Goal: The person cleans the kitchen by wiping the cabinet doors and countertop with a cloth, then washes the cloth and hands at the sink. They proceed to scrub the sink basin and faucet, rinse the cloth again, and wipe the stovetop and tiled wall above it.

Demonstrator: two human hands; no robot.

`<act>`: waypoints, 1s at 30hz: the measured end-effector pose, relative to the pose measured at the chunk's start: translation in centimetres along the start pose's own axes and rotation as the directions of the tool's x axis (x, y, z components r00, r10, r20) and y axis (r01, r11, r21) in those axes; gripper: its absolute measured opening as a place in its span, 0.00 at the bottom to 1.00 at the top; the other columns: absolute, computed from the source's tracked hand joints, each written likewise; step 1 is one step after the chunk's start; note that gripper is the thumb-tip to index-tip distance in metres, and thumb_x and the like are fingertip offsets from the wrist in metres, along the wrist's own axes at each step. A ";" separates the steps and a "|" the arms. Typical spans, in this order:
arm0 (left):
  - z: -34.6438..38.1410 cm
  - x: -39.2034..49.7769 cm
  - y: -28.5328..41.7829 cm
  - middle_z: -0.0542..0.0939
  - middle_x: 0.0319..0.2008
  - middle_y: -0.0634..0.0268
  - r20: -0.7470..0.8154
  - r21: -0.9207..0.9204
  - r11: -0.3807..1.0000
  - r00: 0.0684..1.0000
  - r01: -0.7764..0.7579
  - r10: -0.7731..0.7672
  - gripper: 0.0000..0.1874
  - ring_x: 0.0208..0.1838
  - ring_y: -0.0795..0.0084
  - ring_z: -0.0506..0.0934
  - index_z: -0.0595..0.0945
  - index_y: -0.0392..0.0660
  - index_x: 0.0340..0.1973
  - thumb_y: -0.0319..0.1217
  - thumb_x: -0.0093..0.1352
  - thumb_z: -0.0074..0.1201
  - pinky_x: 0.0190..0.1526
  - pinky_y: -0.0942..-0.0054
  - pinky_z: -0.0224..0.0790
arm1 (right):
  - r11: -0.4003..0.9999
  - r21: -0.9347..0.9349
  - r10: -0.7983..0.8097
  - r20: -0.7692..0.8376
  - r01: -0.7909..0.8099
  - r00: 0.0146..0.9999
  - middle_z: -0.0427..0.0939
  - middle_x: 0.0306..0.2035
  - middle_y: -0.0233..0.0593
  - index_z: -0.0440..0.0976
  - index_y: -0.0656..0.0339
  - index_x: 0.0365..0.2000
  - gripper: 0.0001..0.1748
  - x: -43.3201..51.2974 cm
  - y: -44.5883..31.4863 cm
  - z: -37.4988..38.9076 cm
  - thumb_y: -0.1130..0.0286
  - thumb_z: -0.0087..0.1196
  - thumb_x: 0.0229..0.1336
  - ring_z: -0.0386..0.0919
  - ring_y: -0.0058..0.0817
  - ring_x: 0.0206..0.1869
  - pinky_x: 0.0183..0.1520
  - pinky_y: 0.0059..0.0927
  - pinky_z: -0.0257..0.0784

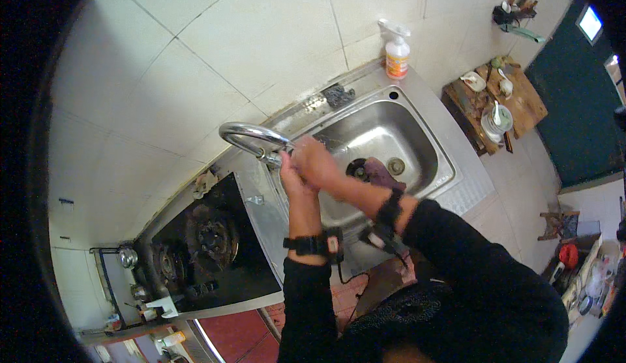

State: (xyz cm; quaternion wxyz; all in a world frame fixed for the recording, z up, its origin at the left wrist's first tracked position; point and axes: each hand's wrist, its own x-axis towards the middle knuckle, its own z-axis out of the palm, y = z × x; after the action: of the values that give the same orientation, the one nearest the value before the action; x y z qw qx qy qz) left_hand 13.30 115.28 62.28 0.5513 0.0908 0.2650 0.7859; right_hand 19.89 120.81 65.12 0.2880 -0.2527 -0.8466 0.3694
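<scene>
My left hand [295, 178] and my right hand [313, 162] are pressed together under the spout of a curved chrome faucet [254, 130], over the left side of a stainless steel sink [411, 118]. Blur and overlap hide the fingers, so whether anything is between the palms cannot be told. A purplish cloth [384, 173] lies in the basin beside a dark round thing [357, 168], just beyond my right wrist. Each wrist wears a black strap.
A spray bottle [396, 57] stands at the sink's back corner, near a dark grey scouring pad or rag [338, 96]. Left is a black gas stove [215, 240]. At the right, a wooden table [530, 106] bears bowls and spoons.
</scene>
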 end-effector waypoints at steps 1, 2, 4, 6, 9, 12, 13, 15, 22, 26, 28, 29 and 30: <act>-0.2 0.6 -0.1 0.73 0.48 0.59 0.257 -0.065 0.997 0.966 0.041 -0.023 0.23 0.51 0.60 0.71 0.71 0.41 0.49 0.45 0.69 0.35 0.53 0.62 0.62 | 0.981 -0.152 -0.114 0.065 0.123 0.991 0.70 0.45 0.54 0.70 0.65 0.41 0.19 -0.1 -0.5 0.0 0.61 0.40 0.55 0.66 0.48 0.50 0.53 0.43 0.60; -0.5 1.0 0.0 0.73 0.49 0.58 0.460 -0.133 0.988 0.888 0.073 -0.004 0.23 0.51 0.58 0.71 0.71 0.40 0.49 0.45 0.69 0.34 0.54 0.60 0.61 | 0.989 -0.075 -0.138 -0.122 0.130 0.983 0.71 0.44 0.53 0.69 0.65 0.41 0.20 0.1 -0.7 -0.4 0.60 0.40 0.56 0.67 0.48 0.49 0.53 0.42 0.61; -0.8 1.7 -0.5 0.73 0.47 0.58 0.433 -0.161 0.984 0.901 0.081 -0.003 0.24 0.49 0.58 0.71 0.71 0.40 0.49 0.46 0.69 0.32 0.53 0.60 0.61 | 0.999 -0.027 0.034 -0.098 -0.036 0.995 0.72 0.44 0.52 0.68 0.66 0.41 0.21 0.6 -0.8 -1.2 0.59 0.40 0.57 0.68 0.48 0.48 0.53 0.41 0.61; -0.9 1.8 -1.3 0.75 0.42 0.62 -0.030 -0.123 0.992 0.999 0.038 -0.042 0.25 0.45 0.60 0.72 0.72 0.43 0.46 0.50 0.68 0.33 0.50 0.63 0.63 | 0.978 -0.105 0.187 0.068 -0.179 0.980 0.71 0.45 0.52 0.68 0.65 0.42 0.21 0.8 -1.1 -1.9 0.59 0.38 0.57 0.68 0.49 0.48 0.54 0.40 0.61; -0.4 1.2 -1.2 0.75 0.39 0.63 -0.190 -0.123 0.992 0.980 0.039 -0.062 0.23 0.42 0.62 0.72 0.73 0.45 0.44 0.50 0.68 0.36 0.47 0.62 0.64 | 0.924 -0.144 0.378 0.225 -0.353 0.898 0.69 0.48 0.54 0.68 0.64 0.45 0.23 0.1 -1.7 -2.3 0.57 0.36 0.58 0.66 0.49 0.50 0.56 0.38 0.58; 0.7 0.1 0.0 0.74 0.46 0.57 0.317 -0.152 0.986 0.948 0.073 -0.022 0.22 0.49 0.58 0.72 0.71 0.45 0.49 0.46 0.68 0.39 0.49 0.55 0.65 | 0.996 0.011 0.093 -0.012 -0.093 0.996 0.65 0.51 0.55 0.64 0.62 0.49 0.25 -0.5 -1.4 -1.6 0.56 0.35 0.59 0.62 0.50 0.55 0.59 0.42 0.52; 1.2 0.1 -0.2 0.74 0.45 0.57 0.107 -0.082 0.996 0.994 0.032 -0.023 0.22 0.49 0.58 0.72 0.71 0.45 0.48 0.47 0.67 0.40 0.49 0.54 0.65 | 0.991 -0.086 0.109 0.042 -0.105 0.993 0.64 0.52 0.55 0.64 0.61 0.50 0.25 -0.8 -1.1 -1.3 0.56 0.35 0.59 0.61 0.50 0.56 0.60 0.43 0.51; 1.7 0.0 -0.7 0.74 0.43 0.58 -0.167 -0.051 0.999 0.986 -0.019 0.010 0.21 0.48 0.58 0.72 0.72 0.45 0.45 0.48 0.66 0.43 0.47 0.54 0.66 | 0.957 -0.098 0.285 0.160 -0.272 0.945 0.67 0.52 0.51 0.68 0.61 0.47 0.25 -0.4 0.1 -0.5 0.55 0.35 0.58 0.61 0.47 0.57 0.59 0.46 0.53; -4.7 4.1 -1.5 0.75 0.38 0.62 -0.448 0.210 0.977 0.885 -0.036 0.128 0.15 0.40 0.63 0.74 0.73 0.44 0.41 0.40 0.66 0.44 0.40 0.66 0.68 | 0.952 0.233 0.181 0.088 -0.197 0.980 0.73 0.40 0.53 0.72 0.63 0.37 0.20 1.1 3.3 1.3 0.58 0.37 0.57 0.71 0.49 0.42 0.46 0.41 0.65; -7.5 5.9 -2.5 0.75 0.36 0.63 -0.327 0.249 0.968 0.941 -0.005 0.089 0.15 0.38 0.64 0.73 0.73 0.45 0.41 0.41 0.66 0.42 0.38 0.67 0.68 | 0.944 0.173 0.249 0.192 -0.282 0.949 0.73 0.33 0.52 0.71 0.59 0.30 0.14 0.8 4.1 1.3 0.63 0.37 0.56 0.72 0.50 0.34 0.36 0.45 0.69; -7.0 5.3 -3.1 0.75 0.36 0.63 -0.278 0.272 0.962 0.958 0.015 0.063 0.15 0.37 0.65 0.73 0.73 0.46 0.40 0.42 0.67 0.41 0.36 0.68 0.68 | 0.965 0.137 0.207 0.120 -0.222 0.971 0.73 0.30 0.51 0.71 0.59 0.27 0.11 0.6 4.6 1.4 0.66 0.40 0.54 0.72 0.50 0.30 0.34 0.45 0.68; -6.4 4.7 -3.2 0.75 0.37 0.62 -0.305 0.346 0.938 0.947 0.010 0.103 0.15 0.37 0.67 0.74 0.73 0.45 0.40 0.41 0.67 0.41 0.36 0.67 0.69 | 0.992 0.102 0.074 0.010 -0.075 0.997 0.73 0.28 0.50 0.72 0.58 0.25 0.10 0.6 4.8 1.6 0.67 0.41 0.52 0.72 0.49 0.28 0.33 0.45 0.68; -5.5 3.9 -3.5 0.75 0.38 0.62 -0.327 0.418 0.908 0.934 0.008 0.142 0.15 0.38 0.68 0.75 0.74 0.44 0.40 0.41 0.67 0.41 0.36 0.67 0.70 | 0.996 0.054 -0.069 -0.090 0.074 0.994 0.73 0.27 0.50 0.72 0.58 0.23 0.09 0.7 5.1 1.8 0.68 0.43 0.50 0.71 0.48 0.27 0.32 0.44 0.68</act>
State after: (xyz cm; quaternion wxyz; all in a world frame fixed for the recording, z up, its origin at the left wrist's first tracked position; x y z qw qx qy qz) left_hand 12.28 117.98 55.28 0.4357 0.0733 0.5154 0.7343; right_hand 19.31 123.42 60.42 0.3451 -0.2301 -0.8307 0.3713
